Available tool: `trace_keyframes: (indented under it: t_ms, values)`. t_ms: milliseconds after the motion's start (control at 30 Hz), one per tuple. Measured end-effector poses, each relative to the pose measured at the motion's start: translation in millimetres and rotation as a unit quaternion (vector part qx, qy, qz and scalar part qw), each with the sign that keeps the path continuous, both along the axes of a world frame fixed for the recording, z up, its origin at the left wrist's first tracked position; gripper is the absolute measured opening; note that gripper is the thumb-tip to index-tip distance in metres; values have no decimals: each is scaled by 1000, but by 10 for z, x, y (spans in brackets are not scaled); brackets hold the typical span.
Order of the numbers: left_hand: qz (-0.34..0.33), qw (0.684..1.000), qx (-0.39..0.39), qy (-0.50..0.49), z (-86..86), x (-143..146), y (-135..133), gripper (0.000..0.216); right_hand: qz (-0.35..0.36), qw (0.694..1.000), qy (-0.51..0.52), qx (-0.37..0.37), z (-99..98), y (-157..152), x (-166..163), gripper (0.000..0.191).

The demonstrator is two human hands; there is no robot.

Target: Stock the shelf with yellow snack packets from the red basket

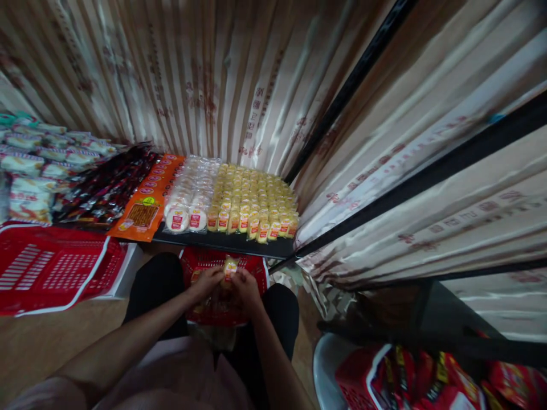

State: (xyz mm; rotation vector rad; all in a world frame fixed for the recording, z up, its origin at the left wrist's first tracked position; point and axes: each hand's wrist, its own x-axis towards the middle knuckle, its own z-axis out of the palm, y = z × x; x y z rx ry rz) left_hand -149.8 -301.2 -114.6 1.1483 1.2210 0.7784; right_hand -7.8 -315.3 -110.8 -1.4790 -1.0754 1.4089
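Observation:
Between my two hands is a small yellow wrapped snack pack (231, 269), upright above a red basket (253, 265) that sits between my knees. My left hand (209, 283) pinches its left edge, and my right hand (247, 286) grips its right edge. Some packs lie inside the basket, mostly hidden by my hands and too dark to make out. Just beyond the basket, rows of similar yellow snack packs (256, 199) stand on a black shelf (222, 242).
Left of the yellow rows are white round cracker packs (188, 196), an orange snack bag (145, 205), dark packets (106, 188) and white bags (32, 193). A red basket (51, 262) stands at left; another, with red packets (427, 376), at lower right. Black poles (410, 188) cross the curtain (239, 74).

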Motion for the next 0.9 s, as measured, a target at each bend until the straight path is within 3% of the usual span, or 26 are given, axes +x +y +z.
trace_keyframes:
  t_ms: [167, 433, 600, 900]
  values:
    - [3, 976, 138, 167, 149, -2, 54, 20, -32, 997, -27, 71, 194, 81, -18, 24]
    - [40, 956, 195, 217, 565, 75, 326, 21, -80, 975, -127, 163, 495, 328, -91, 35]
    - [92, 932, 187, 297, 678, 182, 564, 23, -103, 933, -260, 226, 494, 466, -78, 37]
    - [77, 908, 184, 369, 763, 337, 747, 24, -15, 908, -319, 272, 434, 781, 106, 51]
